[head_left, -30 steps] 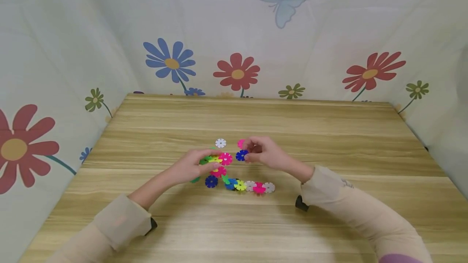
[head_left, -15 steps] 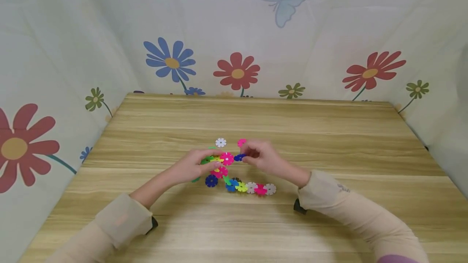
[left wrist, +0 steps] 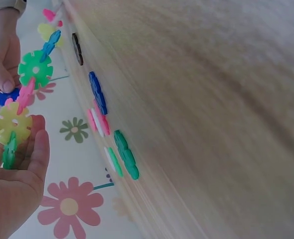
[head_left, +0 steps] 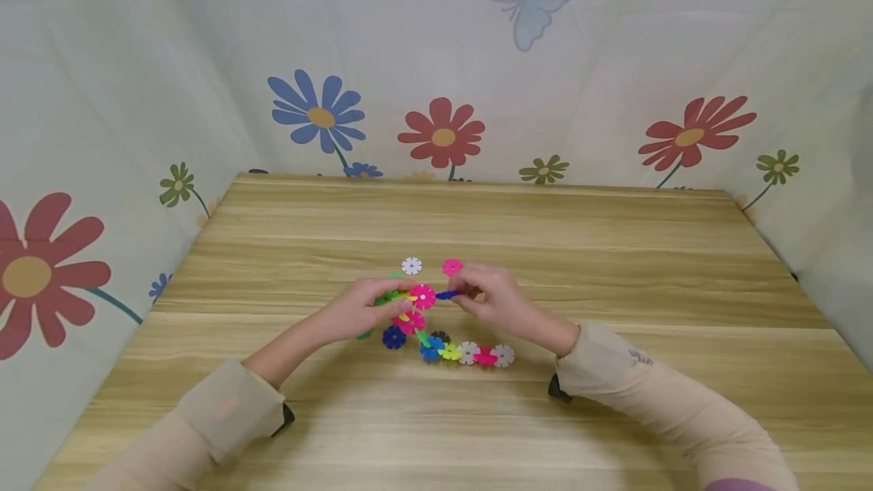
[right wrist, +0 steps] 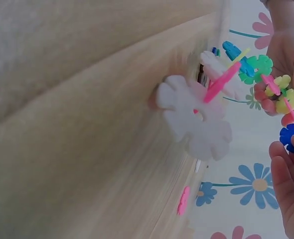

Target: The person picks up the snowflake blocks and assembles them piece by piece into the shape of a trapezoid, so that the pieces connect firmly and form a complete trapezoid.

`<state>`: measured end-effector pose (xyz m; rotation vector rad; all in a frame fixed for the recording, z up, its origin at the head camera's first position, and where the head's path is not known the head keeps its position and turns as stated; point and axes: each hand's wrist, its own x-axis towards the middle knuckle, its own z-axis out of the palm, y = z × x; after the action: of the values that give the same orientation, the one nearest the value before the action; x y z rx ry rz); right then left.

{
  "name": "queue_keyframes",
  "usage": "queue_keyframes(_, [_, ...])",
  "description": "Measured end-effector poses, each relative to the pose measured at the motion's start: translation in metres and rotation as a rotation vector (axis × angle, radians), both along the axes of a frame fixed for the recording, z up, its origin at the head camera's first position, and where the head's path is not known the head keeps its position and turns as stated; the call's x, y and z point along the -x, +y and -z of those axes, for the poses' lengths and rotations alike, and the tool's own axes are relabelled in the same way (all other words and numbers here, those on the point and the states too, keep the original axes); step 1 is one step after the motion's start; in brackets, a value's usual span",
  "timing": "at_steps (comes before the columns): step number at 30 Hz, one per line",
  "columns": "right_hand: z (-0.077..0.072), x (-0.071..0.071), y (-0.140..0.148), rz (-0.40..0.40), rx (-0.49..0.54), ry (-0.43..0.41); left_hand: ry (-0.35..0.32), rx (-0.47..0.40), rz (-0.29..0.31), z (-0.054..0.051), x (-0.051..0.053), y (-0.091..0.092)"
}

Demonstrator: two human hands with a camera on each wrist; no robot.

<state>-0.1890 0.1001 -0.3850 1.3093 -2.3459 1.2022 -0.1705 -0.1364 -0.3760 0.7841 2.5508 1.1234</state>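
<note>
My left hand (head_left: 358, 309) holds a chain of joined plastic snowflake discs, its fingers and thumb around the yellow disc (left wrist: 15, 123) and a green disc (left wrist: 9, 149). From there the chain runs to a white end disc (head_left: 503, 356) on the right, raised off the table in the right wrist view. My right hand (head_left: 498, 298) pinches a blue snowflake disc (right wrist: 291, 137) between thumb and fingers. In the head view this disc stands edge-on beside the chain's upper pink disc (head_left: 423, 296). Their edges meet in the right wrist view; whether the slots interlock, I cannot tell.
Loose discs lie around the hands on the wooden table (head_left: 546, 430): white (head_left: 411, 266) and pink (head_left: 452, 267) behind, dark blue (head_left: 393, 337) in front, black (head_left: 442, 336) beneath the chain, green (left wrist: 126, 154) by the left hand. A flowered curtain (head_left: 382, 44) hangs behind the table.
My right hand has turned the blue disc from face-up to edge-on and brought it slightly left, toward the pink disc. The left hand has stayed nearly still; the chain has shifted slightly.
</note>
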Motion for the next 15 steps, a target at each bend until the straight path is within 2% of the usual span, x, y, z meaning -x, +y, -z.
queue_keyframes(10, [0.0033, -0.0005, -0.0028, -0.020, 0.031, 0.125, -0.014, 0.008, 0.009, -0.0009, -0.0004, 0.0015])
queue_keyframes(15, [0.0038, -0.0006, -0.0042, -0.015, 0.045, 0.215, -0.023, 0.006, 0.009, -0.0005, 0.0009, 0.0024])
